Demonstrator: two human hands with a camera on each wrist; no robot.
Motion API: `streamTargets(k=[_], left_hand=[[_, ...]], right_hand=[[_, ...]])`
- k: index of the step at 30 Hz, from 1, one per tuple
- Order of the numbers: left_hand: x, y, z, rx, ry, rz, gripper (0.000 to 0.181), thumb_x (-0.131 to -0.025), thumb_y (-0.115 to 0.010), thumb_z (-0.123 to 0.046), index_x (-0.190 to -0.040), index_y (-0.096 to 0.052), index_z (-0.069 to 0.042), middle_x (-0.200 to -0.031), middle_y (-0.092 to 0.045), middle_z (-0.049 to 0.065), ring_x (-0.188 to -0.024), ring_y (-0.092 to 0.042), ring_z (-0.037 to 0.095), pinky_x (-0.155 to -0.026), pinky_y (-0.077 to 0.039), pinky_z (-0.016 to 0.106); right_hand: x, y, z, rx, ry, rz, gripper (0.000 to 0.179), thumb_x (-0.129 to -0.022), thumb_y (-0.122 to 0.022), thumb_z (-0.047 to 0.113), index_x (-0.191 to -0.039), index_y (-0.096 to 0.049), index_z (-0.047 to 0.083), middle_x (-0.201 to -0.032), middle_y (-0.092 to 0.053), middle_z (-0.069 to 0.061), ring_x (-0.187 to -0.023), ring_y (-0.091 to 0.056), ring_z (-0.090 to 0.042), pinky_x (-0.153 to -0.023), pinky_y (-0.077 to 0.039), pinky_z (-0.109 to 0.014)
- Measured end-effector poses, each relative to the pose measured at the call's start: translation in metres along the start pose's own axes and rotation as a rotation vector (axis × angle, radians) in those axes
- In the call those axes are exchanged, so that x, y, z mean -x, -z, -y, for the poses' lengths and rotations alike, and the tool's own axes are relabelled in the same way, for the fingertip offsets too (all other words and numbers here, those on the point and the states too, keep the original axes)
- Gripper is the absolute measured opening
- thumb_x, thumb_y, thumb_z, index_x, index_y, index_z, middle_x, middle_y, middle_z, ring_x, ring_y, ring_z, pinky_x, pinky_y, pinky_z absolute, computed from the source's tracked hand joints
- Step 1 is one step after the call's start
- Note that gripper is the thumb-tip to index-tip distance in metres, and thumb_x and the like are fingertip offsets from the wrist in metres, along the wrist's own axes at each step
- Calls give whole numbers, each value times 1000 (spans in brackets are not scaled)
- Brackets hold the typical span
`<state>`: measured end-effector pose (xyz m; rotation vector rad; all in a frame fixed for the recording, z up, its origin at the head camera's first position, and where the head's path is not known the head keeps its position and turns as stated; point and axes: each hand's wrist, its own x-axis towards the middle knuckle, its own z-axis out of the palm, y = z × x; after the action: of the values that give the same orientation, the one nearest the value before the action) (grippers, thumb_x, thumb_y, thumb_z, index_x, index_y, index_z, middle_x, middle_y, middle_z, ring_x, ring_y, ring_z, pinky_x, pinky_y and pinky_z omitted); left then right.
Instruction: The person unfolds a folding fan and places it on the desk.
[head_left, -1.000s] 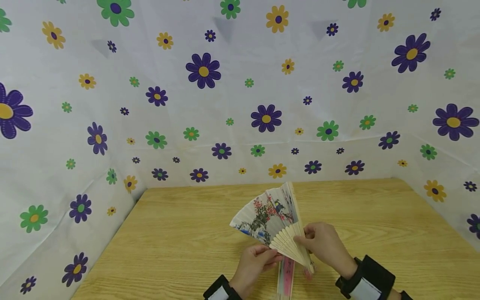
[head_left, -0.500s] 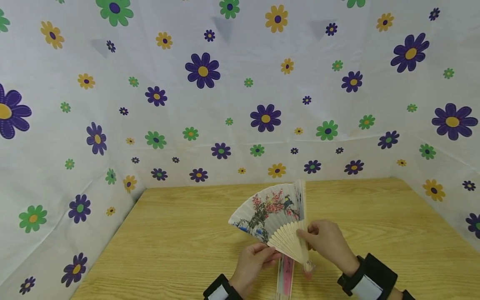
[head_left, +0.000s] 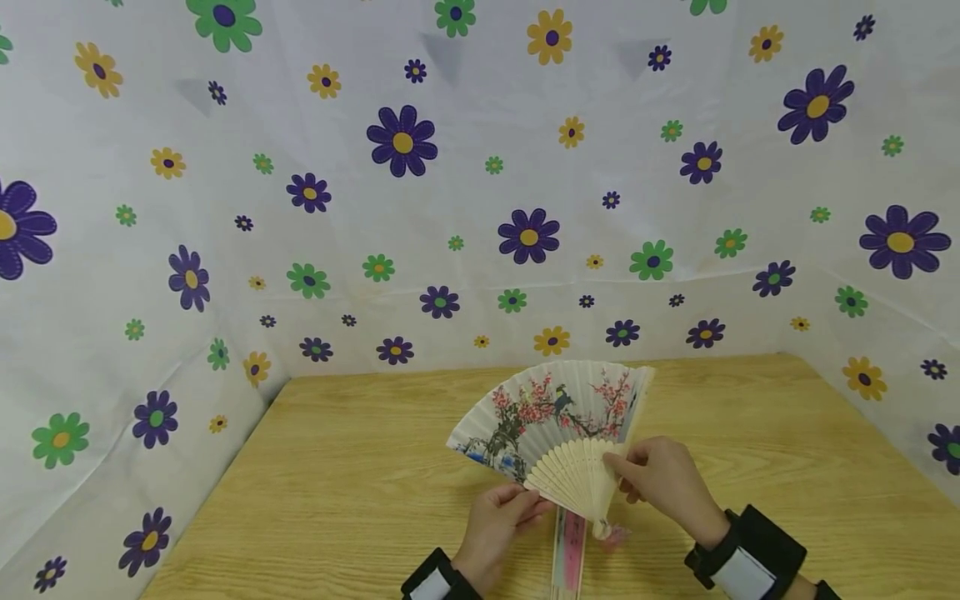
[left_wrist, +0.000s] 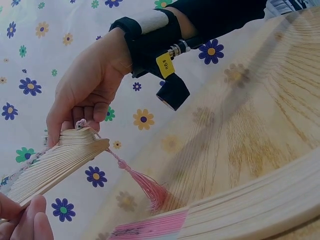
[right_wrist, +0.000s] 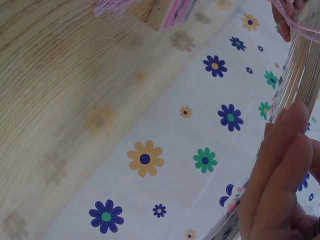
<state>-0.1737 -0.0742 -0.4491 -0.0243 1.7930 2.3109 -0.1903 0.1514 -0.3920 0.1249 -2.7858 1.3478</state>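
A folding fan (head_left: 555, 417) with pale ribs is spread wide above the table, its face painted with red blossoms and a bird. My left hand (head_left: 498, 525) pinches its left outer rib between thumb and fingers. On the opposite edge, my right hand (head_left: 663, 479) grips the right outer rib, thumb in front. From the fan's pivot dangles a pink tassel (left_wrist: 150, 187), seen in the left wrist view. Below the fan lies a second, folded fan (head_left: 570, 554) with a pink and pale blue section, its upper end hidden behind the spread one.
The wooden table (head_left: 337, 483) reaches back to a white flower-patterned cloth (head_left: 337, 233) that encloses it behind and on both sides. Each wrist wears a black strap (head_left: 746, 554).
The fan has spread wider, showing more of the painted blossoms. My right hand has moved slightly right with its outer rib, while the left hand has shifted slightly left.
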Motion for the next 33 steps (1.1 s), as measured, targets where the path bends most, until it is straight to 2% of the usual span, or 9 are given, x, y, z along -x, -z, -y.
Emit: streamTargets(k=[8, 15, 18, 23, 27, 33], left_hand=[[-3, 2, 0, 10, 15, -37, 17, -103, -58, -5, -102, -73, 3, -88, -77, -3, -81, -72, 0, -77, -61, 17], [-2, 1, 0, 18, 11, -27, 18, -103, -57, -4, -100, -73, 2, -90, -77, -4, -82, -72, -1, -78, -60, 17], [-2, -1, -1, 41, 15, -43, 17, -103, -56, -4, -97, -72, -1, -88, -76, -5, -82, -72, -1, -77, -60, 16], [-3, -1, -3, 74, 17, -78, 19, -103, -56, -3, -91, -70, -5, -86, -75, -5, -82, -72, -1, -77, -60, 16], [-2, -2, -3, 73, 10, -91, 19, -103, -57, -2, -90, -71, -4, -86, -76, -4, -81, -72, 0, -76, -60, 16], [-3, -3, -3, 107, -6, -116, 17, -103, -57, -3, -91, -70, -5, -85, -76, -5, -80, -72, 0, -74, -59, 15]], right_hand=[[1, 2, -11, 31, -18, -36, 41, -100, -65, 22, -65, -71, 3, -54, -62, 1, -46, -55, -14, -45, -38, -23], [3, 1, -17, 2, -25, -39, 40, -100, -66, 22, -66, -72, 2, -54, -63, 1, -45, -55, -16, -45, -37, -23], [2, 2, -18, -46, -56, -44, 41, -101, -65, 23, -67, -73, 0, -54, -63, 1, -45, -53, -14, -45, -39, -23], [2, 1, -21, -174, -153, -57, 42, -101, -65, 23, -71, -74, -4, -53, -59, 4, -45, -48, -9, -43, -39, -20], [3, 0, -24, -221, -195, -58, 41, -101, -64, 23, -73, -74, -5, -52, -58, 5, -46, -46, -8, -43, -38, -19], [5, 1, -26, -353, -250, -13, 41, -103, -61, 25, -77, -75, -4, -54, -58, 7, -46, -43, -4, -45, -35, -18]])
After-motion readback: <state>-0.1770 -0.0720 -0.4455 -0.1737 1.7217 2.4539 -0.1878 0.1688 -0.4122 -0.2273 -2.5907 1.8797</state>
